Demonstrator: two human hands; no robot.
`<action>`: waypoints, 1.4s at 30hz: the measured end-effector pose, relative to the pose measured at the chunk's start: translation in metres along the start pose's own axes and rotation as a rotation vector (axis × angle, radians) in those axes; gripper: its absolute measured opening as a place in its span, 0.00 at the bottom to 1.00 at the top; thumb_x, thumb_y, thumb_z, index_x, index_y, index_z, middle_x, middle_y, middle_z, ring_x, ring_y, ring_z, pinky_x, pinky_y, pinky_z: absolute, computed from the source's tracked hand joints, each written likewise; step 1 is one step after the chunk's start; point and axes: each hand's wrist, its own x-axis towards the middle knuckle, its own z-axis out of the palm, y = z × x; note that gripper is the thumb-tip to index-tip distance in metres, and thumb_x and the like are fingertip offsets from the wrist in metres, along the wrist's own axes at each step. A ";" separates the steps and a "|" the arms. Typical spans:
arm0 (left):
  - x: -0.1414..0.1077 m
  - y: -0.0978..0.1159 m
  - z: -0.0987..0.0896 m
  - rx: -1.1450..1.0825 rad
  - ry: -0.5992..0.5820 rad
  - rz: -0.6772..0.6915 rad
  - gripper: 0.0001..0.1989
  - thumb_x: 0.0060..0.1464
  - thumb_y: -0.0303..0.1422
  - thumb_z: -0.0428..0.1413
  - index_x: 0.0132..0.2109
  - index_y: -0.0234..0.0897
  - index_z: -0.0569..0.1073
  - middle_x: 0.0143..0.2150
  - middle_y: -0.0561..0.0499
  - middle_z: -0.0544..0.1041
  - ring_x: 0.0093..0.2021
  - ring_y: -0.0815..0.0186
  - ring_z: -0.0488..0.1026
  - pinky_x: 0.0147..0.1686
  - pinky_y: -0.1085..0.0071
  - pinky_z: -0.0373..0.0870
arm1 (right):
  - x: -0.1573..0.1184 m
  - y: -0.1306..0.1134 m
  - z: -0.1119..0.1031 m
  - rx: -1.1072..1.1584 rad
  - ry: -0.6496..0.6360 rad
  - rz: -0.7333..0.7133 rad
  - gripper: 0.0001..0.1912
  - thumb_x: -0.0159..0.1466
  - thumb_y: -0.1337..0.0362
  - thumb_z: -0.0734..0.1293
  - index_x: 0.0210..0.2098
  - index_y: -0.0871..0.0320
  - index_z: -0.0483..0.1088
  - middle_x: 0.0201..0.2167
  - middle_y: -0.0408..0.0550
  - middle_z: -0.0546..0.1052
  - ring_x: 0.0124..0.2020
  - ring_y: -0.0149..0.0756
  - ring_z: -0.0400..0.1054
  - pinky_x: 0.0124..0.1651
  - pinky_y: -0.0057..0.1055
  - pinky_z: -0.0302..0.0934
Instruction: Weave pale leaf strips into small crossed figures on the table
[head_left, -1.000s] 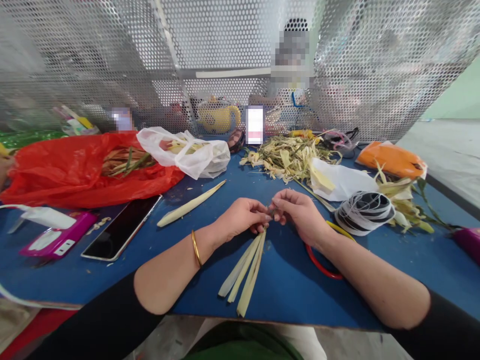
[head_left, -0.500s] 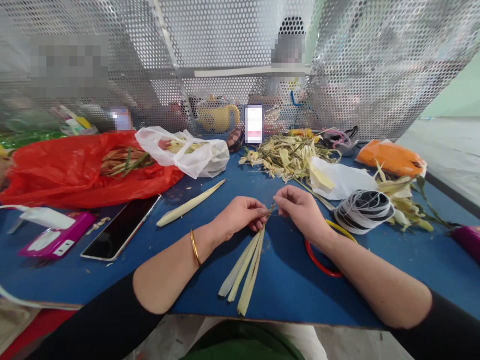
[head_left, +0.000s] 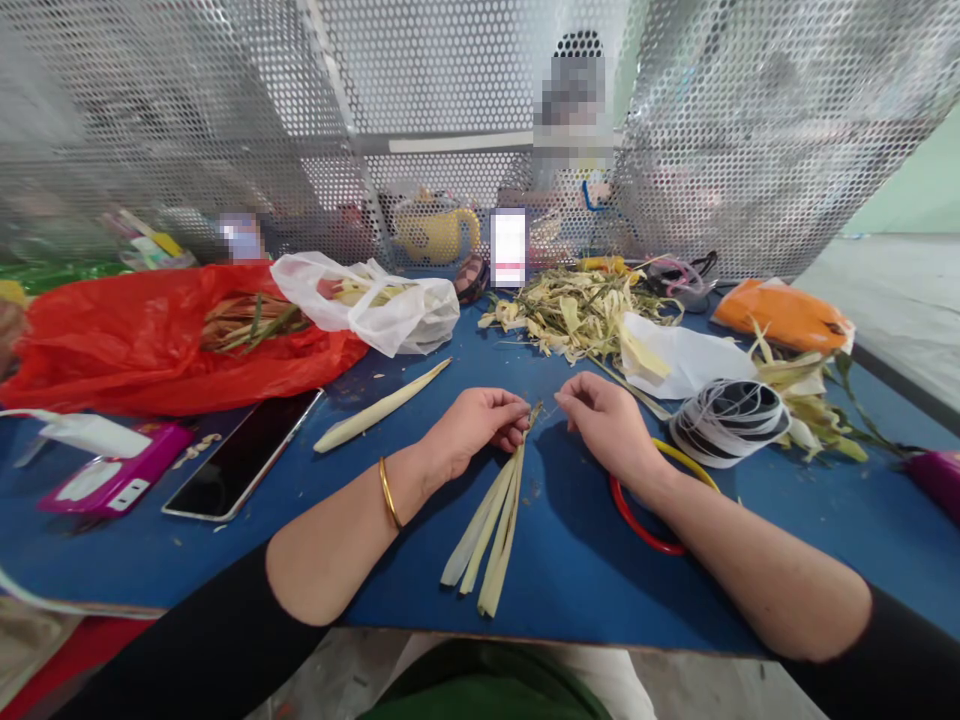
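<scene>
My left hand (head_left: 484, 425) pinches the gathered narrow end of a small bundle of dried husk strips (head_left: 501, 535). Their pale, wide ends fan out toward the table's front edge. To the right, my right hand (head_left: 604, 420) is closed with thumb and forefinger together, a short gap from the bundle's tip. Anything in that pinch is too fine to make out. A yellow and red ring (head_left: 651, 540) lies partly under my right forearm. Beside it stands a roll wound with white strands (head_left: 727, 425). One long pale husk (head_left: 382, 407) rests left of my left hand.
A heap of dried husks (head_left: 585, 310) lies at the back, by a lit phone screen (head_left: 508, 245). Left are a red plastic bag (head_left: 112, 340), a white bag (head_left: 405, 315), a dark phone (head_left: 244, 460) and a purple device (head_left: 112, 475). Perforated metal sheeting (head_left: 465, 90) closes the back.
My right hand has moved slightly right, away from the bundle's tip, widening the gap between my hands. My left hand, still on the bundle, has shifted slightly up and left.
</scene>
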 end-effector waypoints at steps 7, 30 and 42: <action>0.000 -0.002 0.001 -0.002 0.033 0.028 0.07 0.55 0.27 0.57 0.29 0.31 0.71 0.24 0.53 0.74 0.19 0.75 0.69 0.22 0.78 0.68 | -0.004 -0.009 0.000 0.174 -0.173 -0.086 0.09 0.59 0.59 0.64 0.25 0.56 0.64 0.16 0.38 0.66 0.20 0.29 0.58 0.24 0.27 0.51; -0.005 -0.004 0.004 0.128 -0.231 0.047 0.06 0.49 0.31 0.61 0.31 0.32 0.74 0.24 0.52 0.74 0.22 0.73 0.71 0.26 0.74 0.70 | -0.003 -0.002 0.007 0.238 -0.187 -0.123 0.07 0.57 0.60 0.67 0.25 0.57 0.70 0.20 0.39 0.71 0.23 0.30 0.63 0.27 0.27 0.56; -0.004 -0.007 0.002 0.039 -0.190 0.072 0.12 0.46 0.36 0.64 0.32 0.32 0.73 0.24 0.53 0.73 0.21 0.74 0.68 0.24 0.76 0.67 | 0.007 -0.006 -0.024 -0.056 -0.517 -0.064 0.06 0.53 0.63 0.69 0.29 0.57 0.79 0.21 0.42 0.76 0.22 0.31 0.66 0.24 0.26 0.57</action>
